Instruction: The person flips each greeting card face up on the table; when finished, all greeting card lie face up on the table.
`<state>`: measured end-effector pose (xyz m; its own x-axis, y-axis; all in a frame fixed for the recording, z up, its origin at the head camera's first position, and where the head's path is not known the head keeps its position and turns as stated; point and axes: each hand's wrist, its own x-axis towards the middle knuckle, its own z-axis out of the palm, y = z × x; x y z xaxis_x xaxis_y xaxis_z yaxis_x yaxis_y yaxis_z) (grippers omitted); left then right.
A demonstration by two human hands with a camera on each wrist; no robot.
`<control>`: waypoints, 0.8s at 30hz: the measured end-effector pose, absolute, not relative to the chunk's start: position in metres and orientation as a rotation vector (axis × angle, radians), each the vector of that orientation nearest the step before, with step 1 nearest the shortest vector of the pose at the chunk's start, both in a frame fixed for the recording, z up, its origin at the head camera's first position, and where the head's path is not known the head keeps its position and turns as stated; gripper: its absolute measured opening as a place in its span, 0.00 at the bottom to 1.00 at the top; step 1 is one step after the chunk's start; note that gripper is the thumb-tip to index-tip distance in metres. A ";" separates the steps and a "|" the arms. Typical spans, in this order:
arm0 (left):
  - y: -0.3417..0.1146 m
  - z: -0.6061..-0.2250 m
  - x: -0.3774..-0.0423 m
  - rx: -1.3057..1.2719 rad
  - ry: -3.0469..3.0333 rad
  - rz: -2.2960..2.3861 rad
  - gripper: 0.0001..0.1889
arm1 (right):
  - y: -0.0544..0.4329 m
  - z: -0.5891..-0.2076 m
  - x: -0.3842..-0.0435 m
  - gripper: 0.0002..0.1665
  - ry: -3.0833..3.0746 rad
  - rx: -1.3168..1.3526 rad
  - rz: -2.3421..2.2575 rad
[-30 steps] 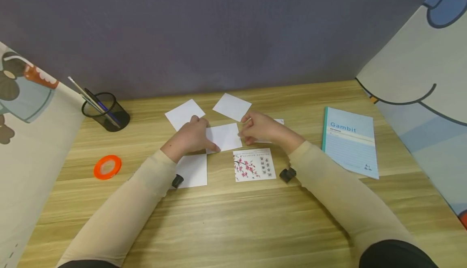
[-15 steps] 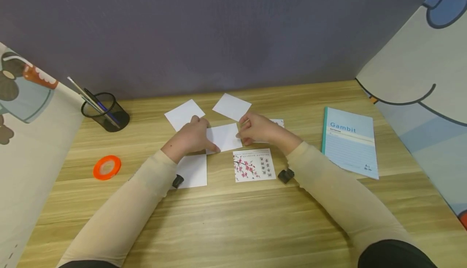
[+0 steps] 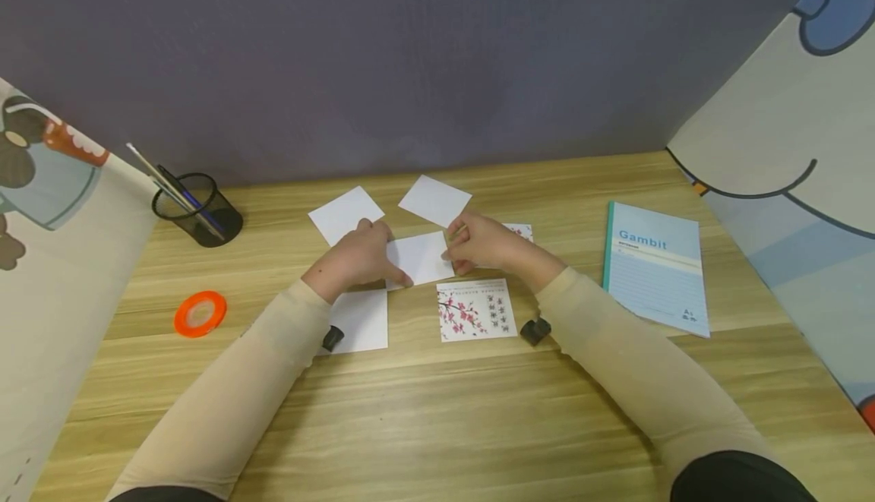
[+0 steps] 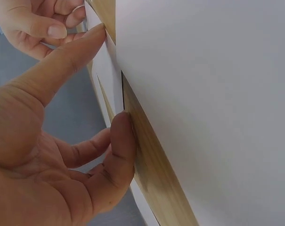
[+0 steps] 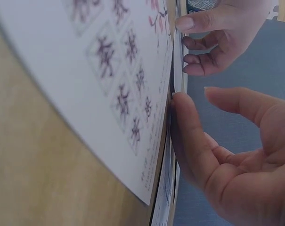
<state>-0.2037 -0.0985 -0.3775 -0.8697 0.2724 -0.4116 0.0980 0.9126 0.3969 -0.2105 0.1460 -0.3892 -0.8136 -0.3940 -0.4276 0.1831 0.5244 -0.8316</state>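
Observation:
A blank white card (image 3: 418, 257) lies between both hands in the head view. My left hand (image 3: 358, 255) holds it at the left, its thumb along the near edge and its fingers at the left edge. My right hand (image 3: 488, 240) holds the right edge with curled fingers. In the right wrist view one right fingertip (image 5: 181, 101) meets the card's edge, while another finger stays raised above it. Nearer me lies a blossom-printed card (image 3: 476, 310). Another blossom card (image 3: 522, 231) is mostly hidden behind my right hand.
Blank cards lie behind my left hand (image 3: 345, 212), at the back middle (image 3: 434, 198) and under my left wrist (image 3: 364, 320). A mesh pen cup (image 3: 208, 217) stands at the back left, an orange tape roll (image 3: 200, 314) nearer. At right is a blue notebook (image 3: 656, 266).
My right hand has shifted slightly left, showing a little more of the blossom card behind it. My left hand has stayed in place.

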 end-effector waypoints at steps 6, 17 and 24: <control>-0.101 -0.380 -0.205 0.287 2.604 0.521 0.51 | 0.146 -0.389 -0.210 0.33 2.184 -0.179 -1.272; -0.104 -0.383 -0.207 0.291 2.616 0.542 0.51 | 0.144 -0.390 -0.209 0.33 2.176 -0.157 -1.295; -0.104 -0.384 -0.207 0.299 2.616 0.542 0.51 | 0.144 -0.389 -0.209 0.33 2.210 -0.169 -1.259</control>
